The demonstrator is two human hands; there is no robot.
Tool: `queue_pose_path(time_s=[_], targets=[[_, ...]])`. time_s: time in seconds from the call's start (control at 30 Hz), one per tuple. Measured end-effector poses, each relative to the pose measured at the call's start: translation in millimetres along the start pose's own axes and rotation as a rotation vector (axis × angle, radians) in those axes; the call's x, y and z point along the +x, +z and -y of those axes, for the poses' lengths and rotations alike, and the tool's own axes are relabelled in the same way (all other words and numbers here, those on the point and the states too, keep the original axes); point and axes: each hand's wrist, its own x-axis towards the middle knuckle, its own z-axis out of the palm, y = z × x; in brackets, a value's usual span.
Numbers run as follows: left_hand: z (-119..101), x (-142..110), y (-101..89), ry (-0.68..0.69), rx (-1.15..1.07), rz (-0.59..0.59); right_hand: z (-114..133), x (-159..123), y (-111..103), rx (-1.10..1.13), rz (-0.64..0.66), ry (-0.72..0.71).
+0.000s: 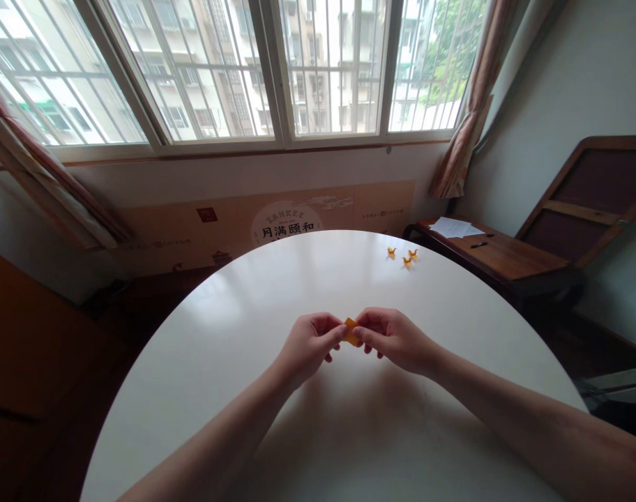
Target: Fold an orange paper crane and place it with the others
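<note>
Between my two hands is a small folded piece of orange paper (352,332), held up over the white round table (234,335). My left hand (314,339) pinches its left edge between thumb and forefinger. On the opposite edge, my right hand (390,336) grips it the same way, the other fingers curled below. The finer folds are too small to make out. Farther back on the tabletop stand three little orange paper cranes (407,262), grouped to the right of my hands and touched by neither.
Beyond the table's right edge is a low wooden side table (506,258) with white paper sheets (448,227) and a dark pen (478,245). A printed cardboard panel (229,223) leans under the barred window (328,70). Curtains (467,139) hang at both sides.
</note>
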Motion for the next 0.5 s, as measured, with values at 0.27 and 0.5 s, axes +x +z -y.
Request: queue_pose_path(time_s=[0.27,0.5], targets=[[-3.9,-1.8,-2.2,-0.070,-0.070,0.057,-1.7,2.7,-1.4,0.164,0.042,0.152],[2.4,-0.8,-1.1,-0.057,0.025,0.090,-2.3,3.5,-2.4,0.223,0.033,0.192]])
